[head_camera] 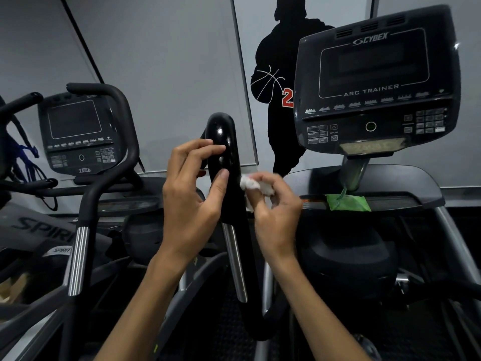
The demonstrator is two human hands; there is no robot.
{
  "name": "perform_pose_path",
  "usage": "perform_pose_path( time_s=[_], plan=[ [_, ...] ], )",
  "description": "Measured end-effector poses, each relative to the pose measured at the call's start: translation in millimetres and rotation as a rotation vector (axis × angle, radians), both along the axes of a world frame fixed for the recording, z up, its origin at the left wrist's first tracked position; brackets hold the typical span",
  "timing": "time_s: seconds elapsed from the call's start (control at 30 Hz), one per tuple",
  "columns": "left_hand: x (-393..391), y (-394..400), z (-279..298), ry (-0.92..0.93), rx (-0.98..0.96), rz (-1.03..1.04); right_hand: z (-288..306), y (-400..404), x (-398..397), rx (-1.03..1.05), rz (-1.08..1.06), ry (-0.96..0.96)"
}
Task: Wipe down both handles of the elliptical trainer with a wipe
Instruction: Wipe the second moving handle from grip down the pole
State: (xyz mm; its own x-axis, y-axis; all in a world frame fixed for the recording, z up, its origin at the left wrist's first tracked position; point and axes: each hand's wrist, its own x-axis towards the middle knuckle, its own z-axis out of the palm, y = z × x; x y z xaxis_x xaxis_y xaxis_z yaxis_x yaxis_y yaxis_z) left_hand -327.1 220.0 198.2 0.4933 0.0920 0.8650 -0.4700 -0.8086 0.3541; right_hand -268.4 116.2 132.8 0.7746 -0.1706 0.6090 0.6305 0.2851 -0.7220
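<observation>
Step in hand: wiping the trainer's left-side handle (pixel 223 162), the glossy black upright grip in the middle of the view; this looks like the first of the two handles, though nothing shows whether the other has been done.
Left hand: left hand (pixel 191 190) steadies the handle from its left side, fingers curled round the front and thumb pressed against the near face, a loose wrap rather than a full clench.
Right hand: right hand (pixel 273 204) pinches a crumpled white wipe (pixel 253 185) between curled fingers and thumb, the wad touching the handle's right edge just below the left thumb.
Wipe condition: bunched small, so only a little of it meets the surface; it blurs slightly, which suggests rubbing.
Handle coverage: the curved top above both hands is bare of any hand, and its sheen gives no sure sign of being wiped.
Other handle: not in view; it should lie off to the right of the console (pixel 374 82).
Supply: green wipe pack (pixel 347 201) lies on the shelf under the console, well apart from the hands.
Next move calls for: carrying the wipe up over the curved top and around the back, shifting the left hand so that its covered patch gets cleaned too, then reaching across to the second handle.
</observation>
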Motion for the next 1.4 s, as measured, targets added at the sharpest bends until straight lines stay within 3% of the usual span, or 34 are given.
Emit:
perform_pose_path(
  time_s=[0.1,0.23,0.4,0.57,0.73,0.9,1.07,1.23,1.4],
  plan=[
    [-1,0,0,0.009,-0.018,-0.011,18,3,4,0.002,-0.084,-0.032],
    [-2,3,0,0.011,-0.014,-0.025,-16,-2,-23,-0.151,-0.259,-0.253],
    [-2,0,1,0.016,-0.036,-0.027,13,2,0,-0.039,-0.237,-0.133],
    [-3,1,2,0.011,-0.045,-0.034,-20,2,-30,-0.173,-0.301,-0.271],
    [-4,-1,3,0.02,-0.061,-0.033,1,3,-7,-0.043,-0.246,-0.139],
    [-3,0,2,0.019,-0.058,-0.032,-23,5,-30,-0.106,-0.248,-0.161],
    [-3,-3,1,0.018,-0.088,-0.029,9,7,-7,0.028,-0.099,0.024],
    [-5,-1,3,0.028,-0.1,-0.052,-16,4,-25,-0.001,-0.109,-0.063],
    [-5,-1,6,0.05,-0.155,-0.103,25,9,-7,0.033,-0.115,-0.008]
  ],
)
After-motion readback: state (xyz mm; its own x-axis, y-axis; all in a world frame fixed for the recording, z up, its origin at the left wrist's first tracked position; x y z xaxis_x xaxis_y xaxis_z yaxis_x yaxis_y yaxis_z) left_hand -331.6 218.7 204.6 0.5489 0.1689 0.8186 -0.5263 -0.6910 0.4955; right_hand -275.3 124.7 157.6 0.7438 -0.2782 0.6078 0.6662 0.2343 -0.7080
